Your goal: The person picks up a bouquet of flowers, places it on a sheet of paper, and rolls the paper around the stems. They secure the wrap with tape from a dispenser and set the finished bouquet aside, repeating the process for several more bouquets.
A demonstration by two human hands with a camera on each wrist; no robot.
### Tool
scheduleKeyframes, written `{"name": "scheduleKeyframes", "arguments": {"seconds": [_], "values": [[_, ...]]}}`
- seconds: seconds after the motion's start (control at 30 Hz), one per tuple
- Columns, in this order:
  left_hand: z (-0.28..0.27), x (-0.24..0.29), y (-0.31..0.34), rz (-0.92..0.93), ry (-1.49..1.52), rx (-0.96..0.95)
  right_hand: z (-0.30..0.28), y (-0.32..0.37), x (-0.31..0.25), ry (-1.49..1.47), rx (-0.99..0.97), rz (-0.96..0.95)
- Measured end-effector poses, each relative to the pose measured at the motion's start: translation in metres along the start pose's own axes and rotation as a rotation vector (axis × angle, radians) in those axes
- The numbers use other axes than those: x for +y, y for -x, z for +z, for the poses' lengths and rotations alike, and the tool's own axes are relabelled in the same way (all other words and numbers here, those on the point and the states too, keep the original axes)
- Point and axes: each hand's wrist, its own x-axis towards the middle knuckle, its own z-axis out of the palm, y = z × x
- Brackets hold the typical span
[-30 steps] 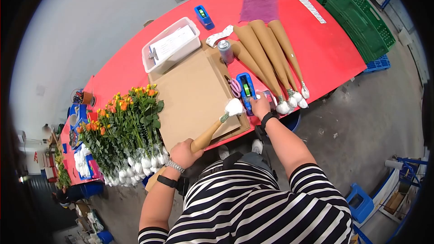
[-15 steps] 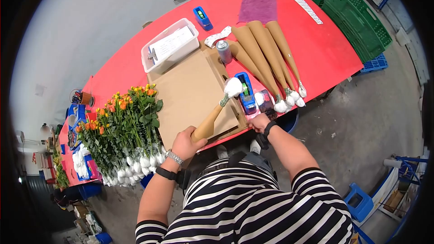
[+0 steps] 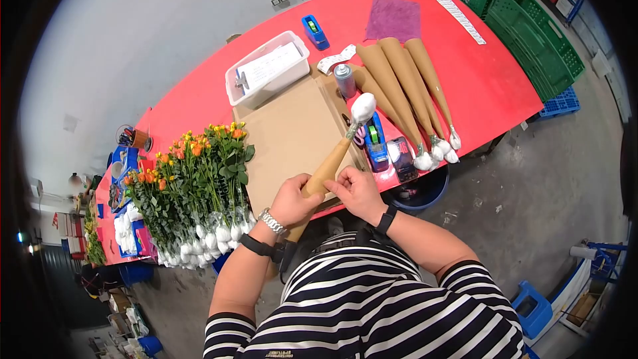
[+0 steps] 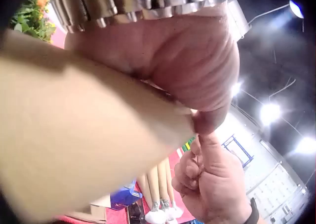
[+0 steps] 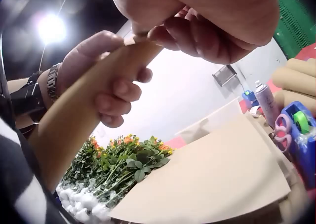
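Note:
My left hand (image 3: 291, 203) grips a brown kraft-paper cone (image 3: 330, 167) rolled round a flower bunch. Its white-wrapped stem end (image 3: 363, 107) points up and away, over the table; the blooms are hidden inside the paper. At the cone's side, my right hand (image 3: 359, 193) has its thumb and fingertips pinched at the paper's edge, close to the left thumb. In the right wrist view the left fingers (image 5: 121, 98) curl round the paper roll (image 5: 74, 120). A blue tape dispenser (image 3: 377, 149) with green tape stands just beyond the right hand.
Brown paper sheets (image 3: 286, 126) lie stacked in front. Several wrapped cones (image 3: 392, 86) lie to the right, near a spray can (image 3: 344, 81), a phone (image 3: 403, 161) and pink scissors (image 5: 283, 130). Unwrapped orange and yellow flowers (image 3: 199, 179) are heaped left. A white bin (image 3: 269, 80) stands behind.
My right hand has moved left from beside the tape dispenser to the paper cone. The cone's white end has swung up and right; the head view has shifted slightly.

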Motion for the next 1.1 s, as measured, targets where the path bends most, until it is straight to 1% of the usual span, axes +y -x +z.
{"name": "scheduleKeyframes", "arguments": {"seconds": [0.03,0.07,0.13,0.17,0.2,0.23,0.3,0.33,0.4,0.43,0.47,0.5,0.57,0.6,0.63,0.67,0.7,0.73,0.77,0.8,0.83,0.87,0.9,0.93,0.97,1.0,1.03,1.1], "values": [[-0.001,-0.001,0.000,0.004,0.148,-0.096,-0.001,0.001,0.001,0.001,-0.001,-0.001],[0.000,-0.003,0.001,0.002,0.148,-0.096,0.000,0.003,0.003,-0.041,-0.005,-0.024],[0.000,0.004,0.001,-0.372,0.776,-0.405,-0.002,0.004,0.006,-0.087,-0.006,-0.048],[0.000,0.006,-0.001,-0.373,0.773,-0.405,-0.005,0.003,0.008,-0.102,-0.013,-0.195],[0.001,0.007,-0.003,-0.363,0.791,-0.540,-0.008,0.002,0.007,-0.117,-0.020,-0.342],[0.002,0.008,-0.004,-0.352,0.809,-0.676,-0.012,-0.001,0.006,-0.117,-0.019,-0.341],[0.004,0.009,-0.008,-0.386,0.836,-0.699,-0.024,-0.009,0.005,0.014,-0.047,-0.564],[0.006,0.010,-0.009,-0.420,0.862,-0.722,-0.030,-0.009,0.007,0.017,-0.042,-0.561],[0.007,0.013,-0.011,-0.412,0.900,-0.727,-0.046,-0.007,0.014,0.397,-0.058,-0.496],[0.008,0.014,-0.014,-0.402,0.938,-0.725,-0.053,-0.003,0.019,0.404,-0.050,-0.491],[0.012,0.016,-0.015,-0.403,0.851,-0.704,-0.060,0.004,0.026,0.459,-0.048,-0.435],[0.017,0.016,-0.017,-0.395,0.851,-0.718,-0.068,0.012,0.031,0.516,-0.046,-0.378],[0.028,0.010,-0.023,-0.282,0.498,-0.631,-0.090,0.030,0.025,0.517,-0.049,-0.509],[0.033,0.007,-0.028,-0.300,0.370,-0.604,-0.098,0.038,0.017,0.513,-0.007,-0.551],[0.039,0.012,-0.032,-0.289,0.374,-0.610,-0.106,0.044,0.010,0.508,0.033,-0.595],[0.046,0.017,-0.035,-0.108,-0.083,-0.541,-0.112,0.046,0.002,0.558,0.105,-0.657],[0.053,0.024,-0.036,0.075,-0.533,-0.446,-0.118,0.047,-0.003,0.568,0.104,-0.656],[0.060,0.045,-0.034,0.037,-0.725,-0.437,-0.124,0.047,-0.007,0.664,0.119,-0.629],[0.066,0.058,-0.034,0.043,-0.720,-0.435,-0.130,0.047,-0.009,0.760,0.134,-0.602],[0.072,0.068,-0.034,0.140,-0.855,-0.455,-0.133,0.051,0.005,0.832,0.099,-0.564],[0.076,0.075,-0.036,0.238,-0.991,-0.470,-0.136,0.057,0.020,0.839,0.099,-0.568],[0.079,0.080,-0.039,0.242,-0.987,-0.464,-0.140,0.064,0.037,0.791,-0.115,-0.313],[0.082,0.083,-0.041,0.444,-0.929,-0.275,-0.144,0.069,0.053,0.728,-0.326,-0.054],[0.084,0.086,-0.042,0.636,-0.861,-0.083,-0.150,0.070,0.066,0.702,-0.313,0.007],[0.086,0.089,-0.044,0.820,-0.783,0.115,-0.160,0.071,0.078,0.706,-0.319,0.003],[0.084,0.104,-0.040,0.807,-0.689,0.218,-0.171,0.069,0.088,0.665,-0.164,0.050],[0.081,0.104,-0.039,0.797,-0.689,0.230,-0.182,0.066,0.098,0.619,-0.014,0.096],[0.071,0.093,-0.030,0.681,-0.529,0.276,-0.209,0.048,0.119,0.749,0.123,0.298]]}}
